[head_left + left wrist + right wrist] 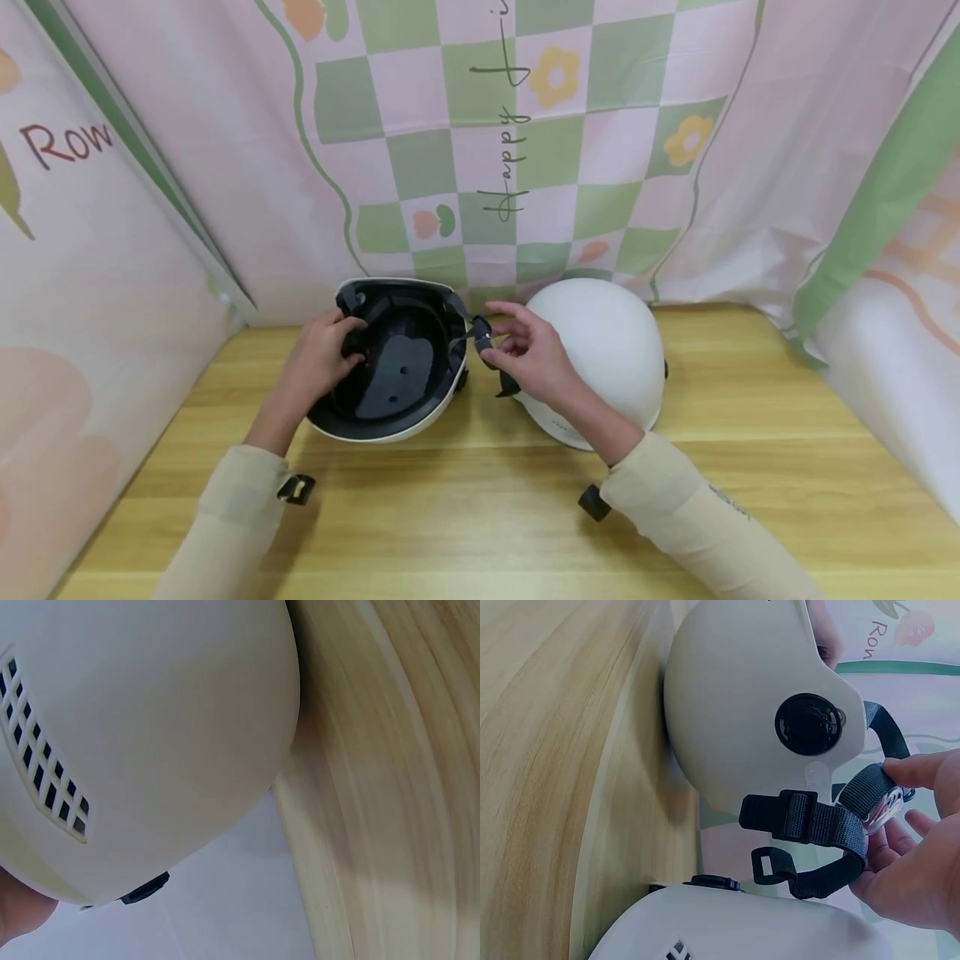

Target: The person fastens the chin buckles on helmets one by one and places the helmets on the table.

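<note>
A white helmet point(423, 423) lies upturned on the left, its black lining point(405, 333) facing up. My left hand point(324, 348) grips its left rim, thumb and fingers reaching inside; what the fingertips touch there is partly hidden. My right hand point(536, 354) pinches the black chin strap point(866, 787) between thumb and fingers beside the right rim. Close to that thumb, a shiny clear or metallic piece point(885, 810) shows on the strap. The strap's end hangs in a loop with a black slider point(799, 815) on it.
A second white helmet point(600, 350) stands dome up on the right, under my right forearm. Both are on a wooden table point(450, 517) against a patterned curtain point(525, 150). Black wrist pieces point(296, 489) show at my sleeves.
</note>
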Demonstrator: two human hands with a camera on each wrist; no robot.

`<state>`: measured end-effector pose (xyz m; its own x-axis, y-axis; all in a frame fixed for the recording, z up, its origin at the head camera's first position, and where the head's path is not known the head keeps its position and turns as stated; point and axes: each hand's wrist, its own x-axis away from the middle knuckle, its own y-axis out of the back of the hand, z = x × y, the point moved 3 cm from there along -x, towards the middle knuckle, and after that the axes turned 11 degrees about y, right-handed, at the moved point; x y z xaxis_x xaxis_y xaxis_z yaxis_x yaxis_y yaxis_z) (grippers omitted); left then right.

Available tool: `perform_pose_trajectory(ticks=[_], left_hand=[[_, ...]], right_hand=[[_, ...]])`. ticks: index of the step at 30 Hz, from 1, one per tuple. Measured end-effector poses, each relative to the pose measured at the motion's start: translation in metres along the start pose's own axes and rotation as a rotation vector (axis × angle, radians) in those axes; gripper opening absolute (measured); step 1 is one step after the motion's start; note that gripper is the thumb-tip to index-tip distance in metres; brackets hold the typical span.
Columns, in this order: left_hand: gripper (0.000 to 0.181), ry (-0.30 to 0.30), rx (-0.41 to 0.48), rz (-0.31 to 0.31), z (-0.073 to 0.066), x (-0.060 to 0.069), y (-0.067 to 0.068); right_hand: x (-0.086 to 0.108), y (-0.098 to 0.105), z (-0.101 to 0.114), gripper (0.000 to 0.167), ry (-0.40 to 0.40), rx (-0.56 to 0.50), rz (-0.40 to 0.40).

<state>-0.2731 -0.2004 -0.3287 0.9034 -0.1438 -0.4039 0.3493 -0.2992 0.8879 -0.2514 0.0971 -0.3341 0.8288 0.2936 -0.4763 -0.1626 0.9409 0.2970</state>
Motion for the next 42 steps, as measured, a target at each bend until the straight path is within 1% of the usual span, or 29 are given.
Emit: perform_pose_trajectory(ticks=[5, 9, 13, 15, 18, 21, 23, 27, 30, 34, 37, 42], left_hand=[[0.025, 0.028, 0.047, 0.028, 0.0, 0.004, -0.001], [0.021, 0.037, 0.134, -0.003, 0.002, 0.007, -0.001], [0.027, 0.054, 0.215, -0.039, 0.003, 0.009, 0.0], [0.034, 0.061, 0.227, -0.048, 0.004, 0.01, 0.0], [0.046, 0.063, 0.22, -0.05, 0.006, 0.01, 0.001], [0.055, 0.046, 0.216, -0.059, 0.007, 0.01, 0.002], [0.054, 0.03, 0.228, -0.072, 0.007, 0.01, 0.004], [0.042, 0.005, 0.244, -0.108, 0.008, 0.01, 0.007], [0.03, 0.005, 0.251, -0.13, 0.008, 0.012, 0.008], [0.023, -0.004, 0.262, -0.162, 0.009, 0.013, 0.008], [0.021, -0.035, 0.258, -0.196, 0.009, 0.013, 0.007], [0.021, -0.121, 0.251, -0.282, 0.007, 0.012, 0.007]], right_hand=[[0.0, -0.001, 0.0, 0.057, 0.0, 0.0, -0.005], [-0.001, -0.001, 0.0, 0.056, 0.004, 0.004, -0.002], [-0.002, -0.001, 0.0, 0.055, 0.008, 0.008, 0.0], [-0.002, -0.001, 0.0, 0.055, 0.007, 0.009, 0.001], [-0.002, -0.002, 0.0, 0.055, 0.005, 0.01, 0.004], [-0.002, -0.002, 0.0, 0.054, 0.006, 0.012, 0.005], [-0.002, -0.002, 0.0, 0.054, 0.011, 0.013, 0.004], [-0.002, -0.002, 0.0, 0.054, 0.018, 0.012, 0.003], [-0.002, -0.002, -0.001, 0.054, 0.017, 0.009, 0.0], [-0.002, -0.002, 0.0, 0.054, 0.019, 0.004, -0.004], [-0.002, -0.001, 0.001, 0.054, 0.023, 0.007, -0.005], [-0.002, -0.001, 0.001, 0.052, 0.035, 0.008, -0.009]])
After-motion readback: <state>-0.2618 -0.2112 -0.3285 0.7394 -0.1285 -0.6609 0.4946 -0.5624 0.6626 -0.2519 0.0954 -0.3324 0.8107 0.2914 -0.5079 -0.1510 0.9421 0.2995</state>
